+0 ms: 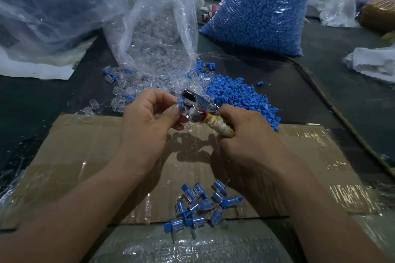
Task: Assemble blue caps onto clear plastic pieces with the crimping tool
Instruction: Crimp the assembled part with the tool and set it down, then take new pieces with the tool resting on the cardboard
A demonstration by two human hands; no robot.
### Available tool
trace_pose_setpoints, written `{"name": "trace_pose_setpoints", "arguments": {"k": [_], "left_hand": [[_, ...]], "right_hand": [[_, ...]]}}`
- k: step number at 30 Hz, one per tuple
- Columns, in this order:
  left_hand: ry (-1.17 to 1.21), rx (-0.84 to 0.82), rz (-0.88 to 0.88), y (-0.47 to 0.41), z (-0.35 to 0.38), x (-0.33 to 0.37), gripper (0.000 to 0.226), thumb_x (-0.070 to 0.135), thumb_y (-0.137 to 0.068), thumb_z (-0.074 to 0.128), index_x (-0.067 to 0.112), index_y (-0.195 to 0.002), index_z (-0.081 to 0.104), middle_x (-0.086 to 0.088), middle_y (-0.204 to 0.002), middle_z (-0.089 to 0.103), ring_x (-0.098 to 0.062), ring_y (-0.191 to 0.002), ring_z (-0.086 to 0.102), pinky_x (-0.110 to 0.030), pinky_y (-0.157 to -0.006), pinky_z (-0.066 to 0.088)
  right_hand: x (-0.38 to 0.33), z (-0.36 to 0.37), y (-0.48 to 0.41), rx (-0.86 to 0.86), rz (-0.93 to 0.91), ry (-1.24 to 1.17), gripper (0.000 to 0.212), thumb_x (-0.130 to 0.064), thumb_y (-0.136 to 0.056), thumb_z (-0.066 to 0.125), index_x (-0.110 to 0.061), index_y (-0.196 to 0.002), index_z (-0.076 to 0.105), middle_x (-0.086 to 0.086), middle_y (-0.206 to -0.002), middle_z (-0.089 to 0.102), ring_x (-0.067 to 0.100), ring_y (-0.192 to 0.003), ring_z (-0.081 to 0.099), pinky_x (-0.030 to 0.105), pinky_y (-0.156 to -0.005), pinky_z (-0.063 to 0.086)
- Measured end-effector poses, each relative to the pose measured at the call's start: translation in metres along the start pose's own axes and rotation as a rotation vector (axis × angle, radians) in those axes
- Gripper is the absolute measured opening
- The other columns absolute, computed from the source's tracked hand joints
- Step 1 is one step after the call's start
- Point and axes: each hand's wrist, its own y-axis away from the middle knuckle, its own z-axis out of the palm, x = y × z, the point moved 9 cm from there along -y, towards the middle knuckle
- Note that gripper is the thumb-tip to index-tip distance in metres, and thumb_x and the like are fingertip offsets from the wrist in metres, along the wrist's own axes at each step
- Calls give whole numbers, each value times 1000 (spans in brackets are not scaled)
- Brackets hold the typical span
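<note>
Right hand (245,134) grips crimping tool (197,111), head pointing up-left; left hand (147,121) pinches blue cap (181,105).

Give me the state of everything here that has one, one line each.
Left hand: pinches a blue-capped piece at the head of the crimping tool.
Right hand: grips the tool's wrapped handle.
Clear-piece bag: open, spilling onto the table.
Blue-cap bag: upright, top out of view.
Loose blue caps: heaped on the table.
Finished pieces: piled on the cardboard.

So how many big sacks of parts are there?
3: clear plastic sack far left, open sack of clear pieces centre, sack of blue caps right. More may be hidden.
</note>
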Motion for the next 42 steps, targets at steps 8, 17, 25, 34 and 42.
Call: {"name": "trace_pose_setpoints", "arguments": {"k": [8, 17, 25, 34, 42], "left_hand": [[-63, 3, 30, 0, -1, 4, 21, -7, -83, 56, 12, -76, 56, -2, -68, 60, -3, -56, 61, -11, -54, 48], [-95, 30, 50, 1, -4, 9, 21, -6, -84, 56, 14, -76, 55, -1, -69, 60, -1, -58, 61, -9, -55, 47], [-80, 46, 3, 1, -3, 1, 17, -6, -81, 59, 10, -78, 58, -4, -71, 63, 1, -55, 61, -8, -53, 46], [37, 150, -39, -10, -29, -3, 16, -1, -83, 57, 14, -77, 59, 0, -67, 66, -6, -59, 64, -14, -51, 49], [35, -511, -164, 12, 28, -7, 18, 27, -58, 70, 17, -73, 73, -4, -64, 68, -6, -45, 52, -15, -41, 42]], "right_hand": [[1, -1, -1, 15, 21, -26, 30, -18, -74, 62, -34, -70, 37, -15, -71, 45, 2, -68, 42, 24, -56, 29], [-4, -3, 1, 72, 1, -11, 25, -18, -73, 62, -31, -74, 41, -13, -69, 46, 2, -66, 42, 22, -54, 27], [11, -11, 0, 76, 18, -24, 25, -21, -77, 65, -24, -100, 56, -8, -88, 56, 13, -82, 51, 31, -72, 43], [16, -4, 2, -64, 40, 43, 30, -22, -76, 66, -29, -103, 54, -18, -83, 47, 7, -82, 48, 28, -68, 40], [19, 0, 5, -156, 82, 96, 45, -46, -60, 78, -37, -98, 55, -18, -87, 52, 4, -82, 48, 28, -73, 40]]}}
